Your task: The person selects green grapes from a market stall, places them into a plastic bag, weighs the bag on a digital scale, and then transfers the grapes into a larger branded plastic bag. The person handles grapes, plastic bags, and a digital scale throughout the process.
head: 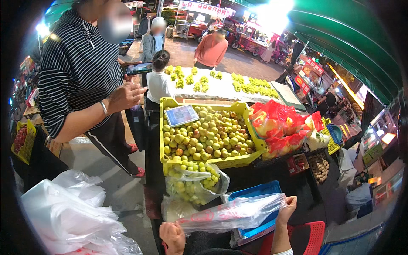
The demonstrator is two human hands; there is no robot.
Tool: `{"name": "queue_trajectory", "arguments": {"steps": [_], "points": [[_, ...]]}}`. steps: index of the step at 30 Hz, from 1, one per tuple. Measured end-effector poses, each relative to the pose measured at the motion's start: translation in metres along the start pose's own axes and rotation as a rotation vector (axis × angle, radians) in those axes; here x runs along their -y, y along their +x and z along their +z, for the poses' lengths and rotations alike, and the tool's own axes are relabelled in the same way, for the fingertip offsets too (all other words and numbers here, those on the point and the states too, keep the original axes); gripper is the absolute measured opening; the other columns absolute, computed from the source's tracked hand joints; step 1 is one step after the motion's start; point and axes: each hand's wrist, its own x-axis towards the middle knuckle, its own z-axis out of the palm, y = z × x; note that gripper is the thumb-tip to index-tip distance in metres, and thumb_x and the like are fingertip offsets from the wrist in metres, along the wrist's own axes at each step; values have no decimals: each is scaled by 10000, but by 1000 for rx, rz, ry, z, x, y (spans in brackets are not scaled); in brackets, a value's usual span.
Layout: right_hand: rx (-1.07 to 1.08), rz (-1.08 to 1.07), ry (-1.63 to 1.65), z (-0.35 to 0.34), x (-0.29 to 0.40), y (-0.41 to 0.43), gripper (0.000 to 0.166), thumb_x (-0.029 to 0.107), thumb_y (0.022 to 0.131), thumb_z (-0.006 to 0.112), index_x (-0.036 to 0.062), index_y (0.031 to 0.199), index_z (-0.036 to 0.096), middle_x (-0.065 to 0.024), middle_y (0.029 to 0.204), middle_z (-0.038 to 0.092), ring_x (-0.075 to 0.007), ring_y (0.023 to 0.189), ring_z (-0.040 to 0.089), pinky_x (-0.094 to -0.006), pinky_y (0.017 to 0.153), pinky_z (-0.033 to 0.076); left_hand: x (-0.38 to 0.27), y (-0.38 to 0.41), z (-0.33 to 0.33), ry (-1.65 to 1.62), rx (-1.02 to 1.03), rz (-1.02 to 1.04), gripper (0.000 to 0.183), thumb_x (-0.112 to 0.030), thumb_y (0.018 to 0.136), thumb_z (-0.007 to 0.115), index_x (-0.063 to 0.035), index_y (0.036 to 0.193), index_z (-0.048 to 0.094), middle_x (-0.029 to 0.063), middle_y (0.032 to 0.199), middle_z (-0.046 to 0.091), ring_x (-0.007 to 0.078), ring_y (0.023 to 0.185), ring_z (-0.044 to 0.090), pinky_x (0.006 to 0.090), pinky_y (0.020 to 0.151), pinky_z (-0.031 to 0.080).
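Note:
My left hand [172, 237] and my right hand [286, 208] are each closed on an end of a clear plastic bag [229, 213] with red print, stretched between them. Beneath the bag lies a blue tray [259, 191]. Just beyond, green grapes [191, 183] sit in an open clear plastic bag. Behind these stands a yellow plastic crate [210, 164] full of round green-brown fruit [204, 137], with a card [181, 115] bearing a printed code at its back left corner.
A pile of plastic bags [70, 213] lies at the lower left. Red-and-clear bags of fruit [280, 121] are right of the crate. A person in a striped shirt [79, 70] stands at the left, holding a phone [139, 68]. A red plastic chair [315, 237] is at the lower right.

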Motion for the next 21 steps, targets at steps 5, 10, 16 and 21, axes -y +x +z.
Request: {"name": "queue_trajectory", "arguments": {"steps": [5, 10, 16, 21], "points": [[223, 988, 1155, 5, -16, 9, 104, 125, 850, 576, 68, 870, 491, 13, 653, 433, -117, 561, 475, -241, 556, 457, 20, -4, 15, 21, 85, 54, 306, 64, 695, 615, -55, 622, 343, 102, 593, 375, 311, 563, 435, 400, 504, 343], [208, -322, -34, 38, 88, -49, 207, 189, 834, 627, 81, 901, 464, -19, 688, 463, -121, 520, 445, -272, 466, 398, -52, -11, -5, -78, 334, 94, 730, -159, 654, 750, 24, 1244, 361, 229, 1109, 447, 389, 1003, 466, 432, 898, 376], [726, -729, -62, 29, 115, -110, 290, 141, 790, 605, 65, 1012, 435, -118, 600, 551, -294, 509, 578, -397, 439, 441, -91, 6, 24, -145, 248, 156, 507, -31, 812, 466, 45, 1301, 353, 139, 946, 589, 280, 822, 594, 368, 695, 479], [409, -918, -844, -1, 57, -22, 224, 114, 844, 502, 5, 1038, 481, -63, 552, 502, -213, 439, 541, -319, 385, 411, -92, 24, -17, 753, 482, 275, 652, -12, 752, 503, 70, 1349, 253, 120, 542, 559, 242, 459, 579, 330, 438, 463]]}}
